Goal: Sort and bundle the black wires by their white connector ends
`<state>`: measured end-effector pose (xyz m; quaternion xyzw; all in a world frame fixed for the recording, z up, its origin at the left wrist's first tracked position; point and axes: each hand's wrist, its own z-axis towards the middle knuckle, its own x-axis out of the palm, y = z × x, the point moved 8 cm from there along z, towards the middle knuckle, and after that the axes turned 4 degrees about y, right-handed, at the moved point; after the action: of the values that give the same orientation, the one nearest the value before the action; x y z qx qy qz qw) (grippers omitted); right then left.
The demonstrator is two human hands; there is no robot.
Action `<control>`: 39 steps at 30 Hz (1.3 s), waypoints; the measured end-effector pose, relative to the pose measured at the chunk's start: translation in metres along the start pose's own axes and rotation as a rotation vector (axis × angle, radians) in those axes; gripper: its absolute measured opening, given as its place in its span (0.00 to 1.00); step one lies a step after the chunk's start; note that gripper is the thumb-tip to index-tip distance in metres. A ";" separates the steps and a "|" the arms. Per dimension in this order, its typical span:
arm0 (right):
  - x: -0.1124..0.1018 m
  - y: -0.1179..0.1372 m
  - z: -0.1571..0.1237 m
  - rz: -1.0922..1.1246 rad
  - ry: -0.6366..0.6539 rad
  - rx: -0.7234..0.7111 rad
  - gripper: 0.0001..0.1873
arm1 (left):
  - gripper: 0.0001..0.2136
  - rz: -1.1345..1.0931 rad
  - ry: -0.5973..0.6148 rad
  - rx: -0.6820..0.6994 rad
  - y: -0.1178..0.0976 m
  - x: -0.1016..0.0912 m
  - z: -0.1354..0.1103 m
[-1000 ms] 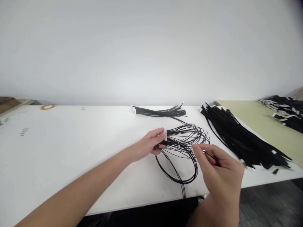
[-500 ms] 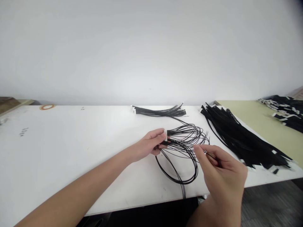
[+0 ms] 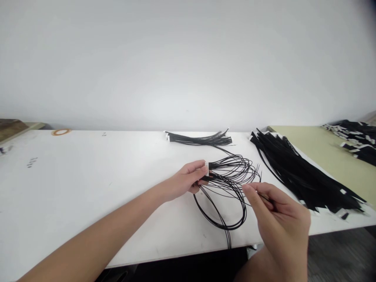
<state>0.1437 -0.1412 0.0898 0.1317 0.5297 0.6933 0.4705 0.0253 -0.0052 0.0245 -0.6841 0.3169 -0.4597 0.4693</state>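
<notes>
Between thumb and fingers, my left hand [image 3: 194, 176] grips a white connector [image 3: 206, 168] above the middle of the white table [image 3: 141, 227]. Many thin black wires [image 3: 232, 166] fan out from it to the right and bend back in loops. A larger black loop [image 3: 219, 225] hangs below, with several strands trailing over the table's front edge. My right hand [image 3: 279, 215], to the right of the loops, is closed in a pinch on thin black wire; the exact end it holds is mostly hidden by the fingers.
A small bundle of black wires with white connectors [image 3: 199, 139] lies at the back. On the right rests a large pile of black cables [image 3: 302, 176]. More cables [image 3: 358, 137] lie on the yellowish table [image 3: 329, 150]. An orange ring [image 3: 61, 132] sits back left.
Almost nothing differs. The whole view has shifted slightly, and my right hand sits a touch lower and further right, still pinching the wire. My left hand keeps its hold on the connector.
</notes>
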 end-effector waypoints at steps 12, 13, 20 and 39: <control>0.007 -0.004 0.003 0.029 0.087 -0.009 0.08 | 0.13 -0.100 -0.004 0.003 0.001 -0.001 0.000; 0.007 -0.005 0.003 0.044 0.081 -0.012 0.08 | 0.13 -0.106 -0.003 0.001 0.001 -0.002 0.000; 0.007 -0.005 0.005 0.050 0.023 -0.076 0.07 | 0.13 -0.133 0.026 -0.009 -0.001 0.002 0.000; 0.043 0.019 0.000 -0.237 0.284 -0.442 0.04 | 0.16 -0.025 0.133 -0.058 -0.001 0.015 -0.004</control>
<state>0.1114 -0.1070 0.0928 -0.1353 0.4380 0.7437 0.4865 0.0272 -0.0193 0.0307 -0.6691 0.3522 -0.5006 0.4215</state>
